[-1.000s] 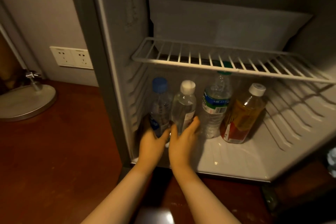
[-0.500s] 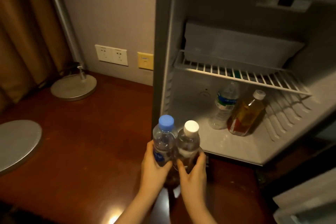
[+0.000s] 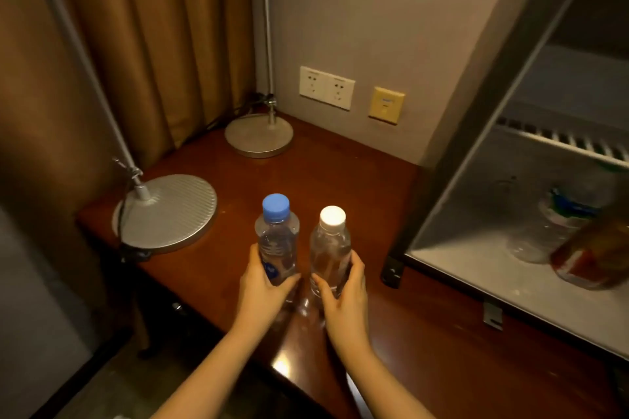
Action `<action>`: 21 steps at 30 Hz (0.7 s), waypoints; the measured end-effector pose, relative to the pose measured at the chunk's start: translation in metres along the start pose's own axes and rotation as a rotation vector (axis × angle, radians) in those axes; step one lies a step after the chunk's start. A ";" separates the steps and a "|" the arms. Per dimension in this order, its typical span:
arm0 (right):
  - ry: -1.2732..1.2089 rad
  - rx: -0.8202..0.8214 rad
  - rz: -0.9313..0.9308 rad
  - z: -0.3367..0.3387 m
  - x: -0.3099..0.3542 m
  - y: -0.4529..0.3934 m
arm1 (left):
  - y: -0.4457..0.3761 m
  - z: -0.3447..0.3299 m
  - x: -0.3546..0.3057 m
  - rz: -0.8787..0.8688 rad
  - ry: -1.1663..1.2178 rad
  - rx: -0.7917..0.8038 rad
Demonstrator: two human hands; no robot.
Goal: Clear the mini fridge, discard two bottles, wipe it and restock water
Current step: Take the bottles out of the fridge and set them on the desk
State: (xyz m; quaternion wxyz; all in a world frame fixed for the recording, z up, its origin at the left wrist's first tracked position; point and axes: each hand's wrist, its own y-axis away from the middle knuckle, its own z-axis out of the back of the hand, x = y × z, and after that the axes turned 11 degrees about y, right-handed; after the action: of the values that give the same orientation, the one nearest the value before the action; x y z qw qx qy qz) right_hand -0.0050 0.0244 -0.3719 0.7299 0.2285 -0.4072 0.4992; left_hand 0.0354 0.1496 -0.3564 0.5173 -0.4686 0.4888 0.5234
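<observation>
We are holding 2 clear water bottles upright over the dark wooden counter (image 3: 340, 163), just left of the open mini fridge (image 3: 476, 133). Our left hand (image 3: 262, 286) is wrapping around the lower body of the blue-capped bottle (image 3: 277, 238), thumb lying across its blue label. Our right hand (image 3: 343, 289) is gripping the white-capped bottle (image 3: 330, 248) low on its body, fingers (image 3: 357, 265) curling around its right side. The 2 bottles are standing side by side, close but apart at the shoulders. Whether their bases are touching the counter or hanging just above it, we cannot tell, since our hands and the glare are covering that spot.

Inside the fridge, 2 more bottles are standing on the white floor beneath the wire shelf (image 3: 565, 141): a clear bottle with a blue and green label (image 3: 548, 231) and, just beside it to the right, an amber bottle with a red label (image 3: 592, 255), both blurred and probably touching.

On the counter to the left, 2 round lamp bases are sitting well apart: a large ribbed silver base (image 3: 170, 211) near the front edge and a smaller base (image 3: 258, 139) at the back corner by the brown curtain (image 3: 143, 27). On the wall behind, a white double socket (image 3: 326, 88) is sitting beside a yellow plate (image 3: 386, 105).
</observation>
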 end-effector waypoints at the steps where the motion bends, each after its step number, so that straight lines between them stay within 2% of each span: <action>1: 0.001 0.012 0.016 -0.009 0.002 -0.005 | -0.008 0.008 0.004 0.003 -0.013 -0.021; 9: 0.013 0.122 0.051 -0.062 0.013 -0.053 | -0.070 0.049 0.021 -0.028 -0.093 -0.123; 21: -0.001 0.225 0.055 -0.088 0.008 -0.089 | -0.093 0.055 0.041 -0.029 -0.077 -0.121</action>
State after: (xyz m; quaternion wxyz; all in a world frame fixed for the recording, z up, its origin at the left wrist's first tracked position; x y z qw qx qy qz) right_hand 0.1096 0.0582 -0.4083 0.6853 0.2981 -0.3550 0.5617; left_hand 0.1280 0.2065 -0.3950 0.5138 -0.4857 0.4291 0.5621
